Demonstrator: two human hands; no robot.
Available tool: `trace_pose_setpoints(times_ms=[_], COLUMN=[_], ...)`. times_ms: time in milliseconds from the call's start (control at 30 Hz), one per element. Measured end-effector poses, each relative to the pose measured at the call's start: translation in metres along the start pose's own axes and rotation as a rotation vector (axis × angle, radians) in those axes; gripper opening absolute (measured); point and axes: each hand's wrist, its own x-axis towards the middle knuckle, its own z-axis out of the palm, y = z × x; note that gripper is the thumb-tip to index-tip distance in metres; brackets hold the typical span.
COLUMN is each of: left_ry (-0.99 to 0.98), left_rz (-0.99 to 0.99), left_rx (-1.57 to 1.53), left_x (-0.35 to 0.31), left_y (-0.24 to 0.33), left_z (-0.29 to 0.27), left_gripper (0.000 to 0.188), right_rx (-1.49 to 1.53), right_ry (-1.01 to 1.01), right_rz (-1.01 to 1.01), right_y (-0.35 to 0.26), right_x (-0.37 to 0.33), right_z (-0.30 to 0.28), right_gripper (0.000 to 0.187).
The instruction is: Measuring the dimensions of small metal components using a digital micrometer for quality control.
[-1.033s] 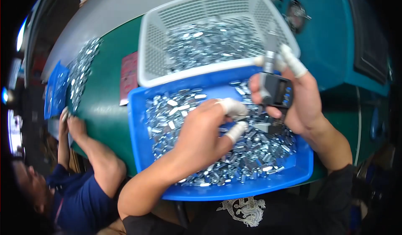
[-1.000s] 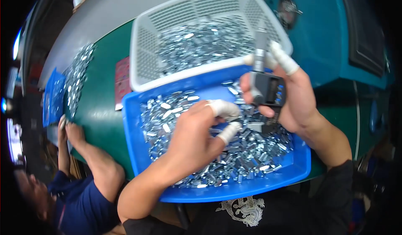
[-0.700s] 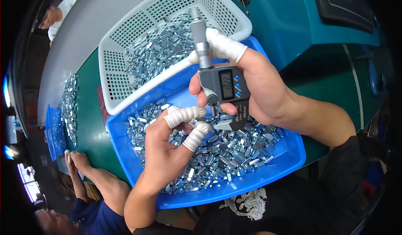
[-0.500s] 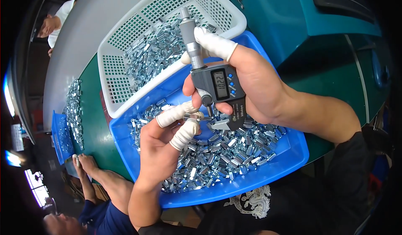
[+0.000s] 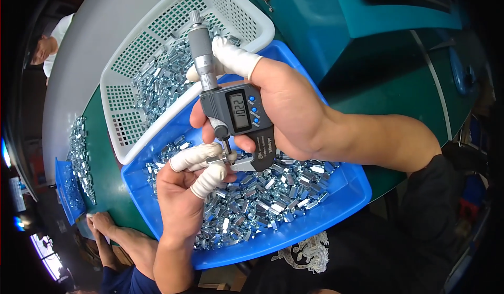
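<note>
1. So the left hand (image 5: 181, 202) was pinching one small metal piece (image 5: 215, 159), thumb against index finger, both in white finger covers (image 5: 209, 180). Pretty tight grip, tips pressed onto the piece.
2. That piece was above the blue tray (image 5: 349, 190), with its right end at the measuring gap of a digital micrometer (image 5: 239, 110). Couldn't tell if both measuring faces were actually touching it.
3. The right hand (image 5: 289, 100) was wrapped around the micrometer's grey-and-black body, bare fingertips curling out on its left side. The covered thumb lay along the right of the silver barrel (image 5: 200, 47), which pointed to the far side. Screen and blue buttons faced up.
4. Under both hands, the tray had a big heap of shiny metal pieces (image 5: 262, 199) in it, same sort of look as the pinched one.
5. Right past the tray, far and to the left, there was a white mesh basket (image 5: 158, 128) with another pile (image 5: 163, 79) inside.
6. Over on the left, more pieces (image 5: 80, 157) lay in a long strip on the green table (image 5: 107, 189), beside a smaller blue tray (image 5: 69, 191). A co-worker's hand (image 5: 101, 222) was near that one; couldn't make out its grip.
</note>
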Motion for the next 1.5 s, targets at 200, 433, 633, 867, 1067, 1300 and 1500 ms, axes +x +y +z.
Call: trace_pose_setpoints(times_ms=[200,433,633,867,1067,1300,1500], left_ry=[0.019,0.010,-0.008,-0.032,-0.046,-0.034,0.011], left_rz=[0.039,0.016,0.008,-0.011,0.016,-0.007,-0.004], left_rx=[-0.006,0.003,-0.005,-0.006,0.075,0.096,0.127], left_x=[-0.001,-0.002,-0.001,0.000,0.001,0.000,0.003], left_y=[-0.002,-0.001,-0.001,0.001,0.000,0.000,0.002], left_z=[0.003,0.004,0.004,0.001,-0.002,-0.002,-0.008], left_gripper=[0.025,0.025,0.024,0.023,0.024,0.020,0.020], right_rx=[-0.015,-0.103,-0.118,-0.124,-0.161,-0.235,-0.257], right_ry=[-0.044,0.004,0.004,-0.044,-0.049,-0.044,0.004], right_rz=[0.000,0.003,-0.019,0.035,0.031,-0.006,0.023], right_y=[0.002,-0.002,-0.002,-0.003,-0.003,0.001,-0.002], right_x=[0.001,-0.001,-0.002,-0.001,-0.002,-0.003,-0.006], right_z=[0.003,0.008,0.008,0.000,0.001,0.004,0.011], right_gripper=[0.037,0.031,0.031,0.040,0.042,0.043,0.049])
